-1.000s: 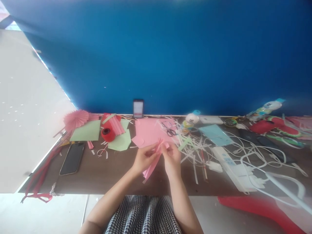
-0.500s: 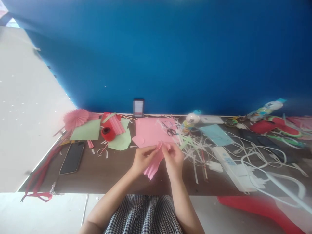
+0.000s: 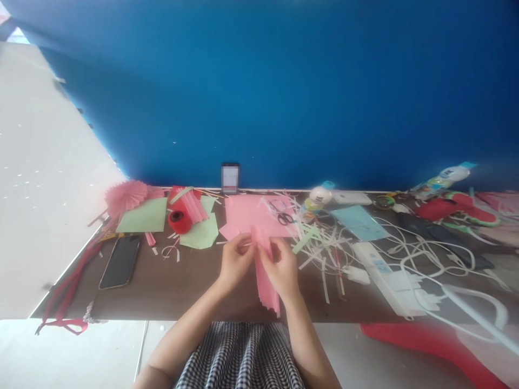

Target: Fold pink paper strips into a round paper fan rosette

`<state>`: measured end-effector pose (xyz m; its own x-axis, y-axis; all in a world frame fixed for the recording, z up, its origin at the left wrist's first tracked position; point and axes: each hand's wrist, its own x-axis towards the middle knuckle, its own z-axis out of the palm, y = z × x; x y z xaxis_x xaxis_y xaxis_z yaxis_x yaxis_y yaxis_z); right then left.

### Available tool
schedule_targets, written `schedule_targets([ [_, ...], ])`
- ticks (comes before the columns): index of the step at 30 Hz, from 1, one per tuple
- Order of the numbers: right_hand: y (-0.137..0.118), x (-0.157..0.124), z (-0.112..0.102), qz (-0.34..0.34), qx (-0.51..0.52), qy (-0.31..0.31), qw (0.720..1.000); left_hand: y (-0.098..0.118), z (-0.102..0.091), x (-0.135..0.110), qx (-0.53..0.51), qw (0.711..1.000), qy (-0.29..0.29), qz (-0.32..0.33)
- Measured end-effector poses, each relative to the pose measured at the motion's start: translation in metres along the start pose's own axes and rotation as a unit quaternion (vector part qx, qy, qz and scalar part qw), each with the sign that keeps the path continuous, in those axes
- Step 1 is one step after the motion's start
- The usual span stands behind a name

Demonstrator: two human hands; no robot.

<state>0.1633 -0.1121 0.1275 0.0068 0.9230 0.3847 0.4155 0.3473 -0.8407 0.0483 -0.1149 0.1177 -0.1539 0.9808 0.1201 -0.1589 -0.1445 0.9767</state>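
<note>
Pleated paper [image 3: 265, 283], left hand [image 3: 236, 263] and right hand [image 3: 283, 268] pinching, bottom swung rightward

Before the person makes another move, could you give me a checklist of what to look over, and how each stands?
1. Pleated pink paper held: ok, the left hand and right hand both have fingers at its upper part.
2. Pleats even all along: cannot tell, fingers cover some.
3. Scissors out of the hands' way: ok, they lie beyond them, by the right edge of the flat pink sheet.
4. Scraps tidied: not ok, paper strips lie tangled right of the hands.
5. Dark phone clear: ok, well left of the hands.
</note>
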Motion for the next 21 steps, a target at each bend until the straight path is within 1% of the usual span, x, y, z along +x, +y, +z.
schedule_targets([
  [2,0.004,0.0,-0.002,0.03,-0.008,-0.056,0.998,-0.001,-0.004,0.004,0.006,1.0,0.022,-0.004],
  [4,0.009,0.0,-0.002,0.059,-0.018,-0.104,0.993,-0.003,-0.008,0.008,-0.002,0.999,0.03,-0.02],
  [8,0.02,0.003,-0.002,0.086,-0.031,-0.161,0.983,-0.015,-0.014,0.011,-0.03,0.995,0.014,-0.09],
  [11,0.023,0.006,-0.003,0.103,0.012,-0.206,0.973,-0.025,-0.018,0.015,-0.07,0.989,0.016,-0.128],
  [14,0.025,0.005,-0.005,0.148,0.074,-0.25,0.954,-0.032,-0.02,0.019,-0.11,0.984,0.047,-0.132],
  [15,0.026,0.005,-0.006,0.166,0.089,-0.256,0.948,-0.034,-0.021,0.019,-0.114,0.983,0.046,-0.134],
  [16,0.027,0.004,-0.005,0.183,0.099,-0.259,0.943,-0.035,-0.022,0.019,-0.112,0.983,0.036,-0.141],
  [18,0.031,0.004,-0.005,0.206,0.108,-0.265,0.936,-0.038,-0.022,0.016,-0.094,0.981,-0.007,-0.168],
  [20,0.036,0.005,-0.005,0.206,0.104,-0.27,0.935,-0.041,-0.023,0.013,-0.085,0.976,-0.041,-0.197],
  [21,0.039,0.006,-0.007,0.198,0.096,-0.268,0.938,-0.043,-0.023,0.012,-0.09,0.974,-0.041,-0.205],
])
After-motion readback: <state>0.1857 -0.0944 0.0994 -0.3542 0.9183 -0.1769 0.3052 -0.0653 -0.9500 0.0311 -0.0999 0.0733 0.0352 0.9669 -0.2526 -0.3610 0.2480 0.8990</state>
